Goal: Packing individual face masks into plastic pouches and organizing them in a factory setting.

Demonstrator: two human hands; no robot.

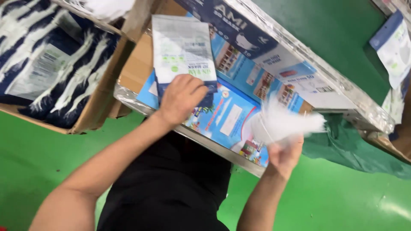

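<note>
- Far left: an open brown cardboard carton [100, 105] stands on the green floor [342, 201]. It holds flat packets in dark blue and white [55, 64], packed side by side.
- Centre left: the left hand [182, 100] presses flat, fingers spread, on the lower end of a flat white and dark blue pouch [182, 47]. The pouch's long axis runs away from the person, toward the far edge of the work surface.
- The pouch lies on a film-wrapped board with blue printed sheets [233, 115], near its left corner. The board's near edge runs diagonally, lower to the right.
- Centre right: the right hand [284, 154] is closed around a bunch of white masks [284, 122], blurred by motion, held at the board's near edge.
- The masks lie to the right of the pouch, apart from it. The left hand is the nearer one to the pouch.
- Far right: more white and blue pouches [396, 47] lie at the picture's edge; what carries them cannot be told.
</note>
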